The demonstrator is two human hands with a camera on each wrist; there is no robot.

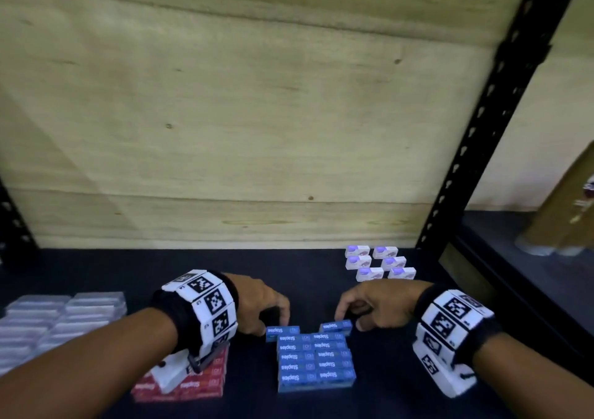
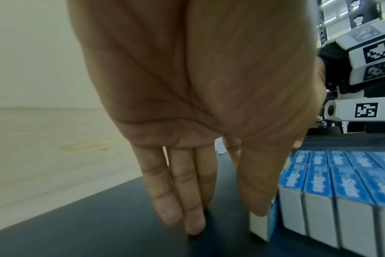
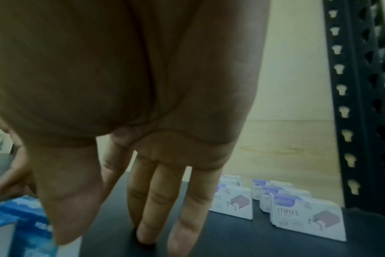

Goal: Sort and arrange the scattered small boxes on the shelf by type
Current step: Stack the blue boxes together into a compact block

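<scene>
A two-column block of blue staples boxes lies at the front middle of the dark shelf. At its far left corner lies one more blue box; my left hand pinches its end, thumb on the near side, the other fingers straight down to the shelf. At the far right corner a second loose blue box sits slightly askew, and my right hand pinches it between thumb and fingers.
Red staples boxes lie partly under my left wrist. Clear plastic boxes are stacked at the far left. Several white-and-purple staples boxes stand in two rows at back right, near the black upright. A plywood wall closes the back.
</scene>
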